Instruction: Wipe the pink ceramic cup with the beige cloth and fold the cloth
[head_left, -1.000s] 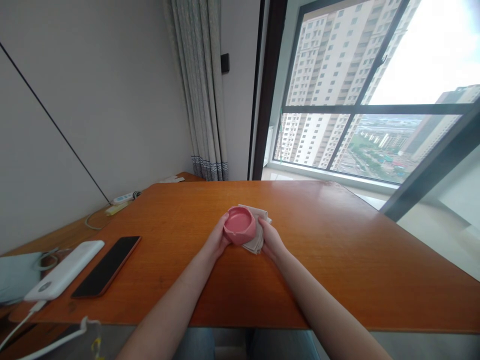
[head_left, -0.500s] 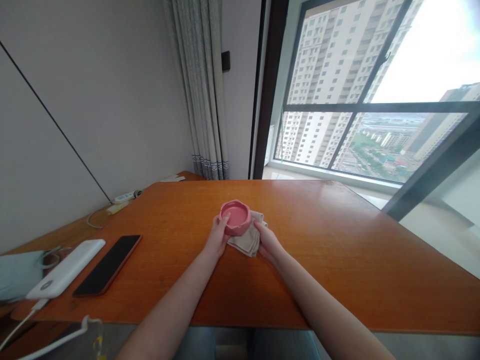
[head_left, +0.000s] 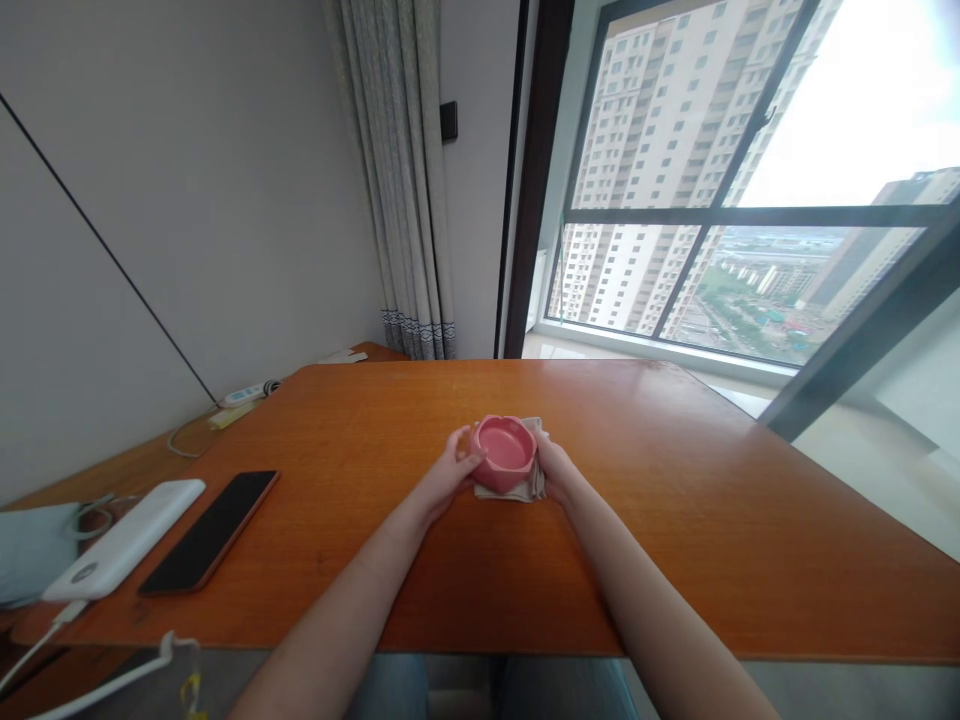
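A pink ashtray, a thick dish with faceted sides and a notched rim, is between my two hands near the middle of the table. My left hand grips its left side, the thumb against the rim and the fingers partly behind it. A folded grey-beige cloth lies under and behind the ashtray, showing along its right and lower edges. My right hand holds the cloth against the ashtray's right side; its fingertips are hidden behind cloth and dish.
On the left of the brown table lie a black phone and a white power bank with a cable plugged in. A power strip sits by the wall. A curtain and a large window stand beyond the table.
The ashtray has moved right and slightly toward me, over the cloth. My left hand has gone along with it, and my right hand now presses the cloth at the ashtray's right side.
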